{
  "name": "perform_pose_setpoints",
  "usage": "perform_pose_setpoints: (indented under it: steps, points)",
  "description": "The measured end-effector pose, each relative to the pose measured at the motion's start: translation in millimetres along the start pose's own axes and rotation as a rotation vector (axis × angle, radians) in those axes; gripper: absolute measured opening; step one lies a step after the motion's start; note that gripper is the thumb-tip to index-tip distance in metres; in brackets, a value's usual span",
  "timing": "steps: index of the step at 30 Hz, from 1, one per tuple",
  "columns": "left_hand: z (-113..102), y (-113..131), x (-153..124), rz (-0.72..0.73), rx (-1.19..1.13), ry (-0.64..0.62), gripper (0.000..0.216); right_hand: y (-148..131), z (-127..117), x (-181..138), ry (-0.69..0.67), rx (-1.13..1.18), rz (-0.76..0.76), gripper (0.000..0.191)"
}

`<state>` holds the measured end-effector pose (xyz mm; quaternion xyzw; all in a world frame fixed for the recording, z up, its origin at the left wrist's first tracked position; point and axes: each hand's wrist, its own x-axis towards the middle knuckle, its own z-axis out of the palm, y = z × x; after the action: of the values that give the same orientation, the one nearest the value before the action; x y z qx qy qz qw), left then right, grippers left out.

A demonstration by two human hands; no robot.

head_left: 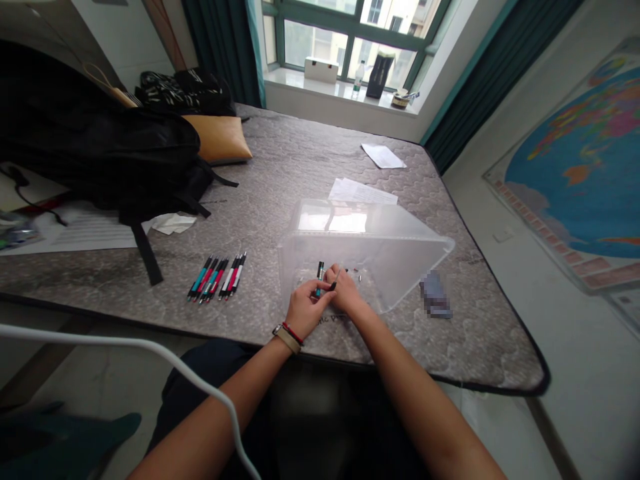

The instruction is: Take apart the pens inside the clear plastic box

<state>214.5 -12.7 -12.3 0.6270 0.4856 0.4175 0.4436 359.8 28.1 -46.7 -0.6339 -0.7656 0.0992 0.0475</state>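
My left hand is closed, thumb and fingertips pinching a small, dark pen part with a thin end pointing up. Right beside it, my right hand has its fingers curled; what they hold, if anything, is hidden. Both hands are at the open front of a clear plastic box that seems to lie on its side. Next to my left fingertips is a teal and black pen body, partly covered by the hand. Small loose pieces lie in the box beyond my right hand.
Several click pens lie in a row at left, near a black backpack with trailing straps. Papers lie behind the box, and a blurred grey item lies to its right. A white cable crosses the lower left.
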Motion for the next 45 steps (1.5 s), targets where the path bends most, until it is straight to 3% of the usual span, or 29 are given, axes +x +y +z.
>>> perform_pose_setpoints:
  steps: [5, 11, 14, 17, 19, 24, 28, 37, 45]
  points:
    - [-0.3, -1.8, 0.5, -0.006, 0.035, 0.013, 0.021, 3.9, -5.6, 1.3, 0.156, 0.192, 0.093, 0.015]
    - [-0.4, -0.9, 1.3, 0.005, 0.039, 0.015, 0.022, 27.4, -18.0, -10.5, 0.378, 0.792, 0.264, 0.014]
    - [0.6, 0.2, 0.9, 0.011, 0.030, -0.004, 0.022, 31.2, -22.0, -20.7, 0.321, 1.201, 0.305, 0.030]
    - [2.1, 0.8, -0.4, 0.020, 0.009, -0.041, 0.022, 28.3, -27.4, -27.1, 0.157, 1.467, 0.285, 0.045]
    - [2.8, 0.9, -1.4, 0.022, -0.003, -0.057, 0.022, 25.6, -31.8, -28.4, 0.106, 1.531, 0.267, 0.049]
    - [3.6, 1.4, -2.6, 0.025, 0.006, -0.079, 0.023, 23.5, -39.6, -27.9, 0.224, 1.688, 0.224, 0.038]
    - [4.6, 2.9, -3.2, 0.047, 0.014, -0.117, 0.020, 22.7, -41.0, -29.9, 0.121, 1.813, 0.188, 0.036]
    - [11.4, 1.6, -5.7, 0.068, -0.006, -0.165, 0.018, 9.9, -34.4, -29.2, -0.047, 1.877, 0.150, 0.038]
    - [14.2, 0.1, -5.7, 0.081, -0.017, -0.166, 0.017, 4.3, -31.2, -27.2, 0.022, 1.793, 0.163, 0.031]
